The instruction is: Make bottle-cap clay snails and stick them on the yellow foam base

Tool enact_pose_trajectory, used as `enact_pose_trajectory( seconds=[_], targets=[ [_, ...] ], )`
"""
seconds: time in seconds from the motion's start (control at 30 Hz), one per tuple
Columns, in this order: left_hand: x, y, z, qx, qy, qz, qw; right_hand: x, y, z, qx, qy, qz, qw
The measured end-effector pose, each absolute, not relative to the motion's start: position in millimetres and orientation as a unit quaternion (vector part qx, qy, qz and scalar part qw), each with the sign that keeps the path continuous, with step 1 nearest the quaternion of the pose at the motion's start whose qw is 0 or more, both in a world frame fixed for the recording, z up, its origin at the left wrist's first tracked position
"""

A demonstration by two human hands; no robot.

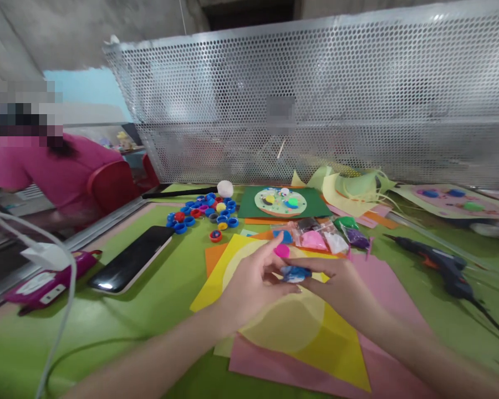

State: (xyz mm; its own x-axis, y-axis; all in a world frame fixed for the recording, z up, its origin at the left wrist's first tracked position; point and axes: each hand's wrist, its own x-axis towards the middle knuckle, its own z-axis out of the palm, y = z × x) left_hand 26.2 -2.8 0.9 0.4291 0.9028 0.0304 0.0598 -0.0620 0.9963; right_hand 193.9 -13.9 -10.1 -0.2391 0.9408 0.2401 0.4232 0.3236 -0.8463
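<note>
Both my hands meet over a yellow paper sheet (336,354) with a pale circle on it. My left hand (251,282) and my right hand (336,282) pinch a small blue-and-white lump of clay (295,272) between their fingertips. A pink clay blob (281,251) lies just beyond my fingers. The yellow sheet rests on pink paper (382,277) and an orange sheet (214,256).
Small bags of coloured clay (324,238) lie ahead, with bottle caps (208,213) and a decorated disc on green card (280,202) farther back. A black phone (131,259) sits left, a glue gun (441,266) right. A perforated metal screen (316,100) stands behind. Someone in a pink top (54,172) sits at left.
</note>
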Motion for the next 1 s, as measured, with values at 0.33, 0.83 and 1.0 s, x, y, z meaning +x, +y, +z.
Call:
enact_pose_trajectory(
  seconds=[0.33, 0.83, 1.0],
  targets=[
    [15.9, 1.7, 14.8, 0.574, 0.425, 0.419, 0.561, 215.4, 5.2, -3.6, -0.533, -0.689, 0.233, 0.432],
    [14.1, 5.0, 17.3, 0.559, 0.455, 0.381, 0.579, 222.5, 9.4, 5.0, -0.47, -0.7, 0.383, 0.376],
    [19.0, 4.5, 18.6, 0.51, 0.414, 0.377, 0.653, 214.9, 6.5, -1.9, -0.441, -0.728, 0.351, 0.39]
  ],
)
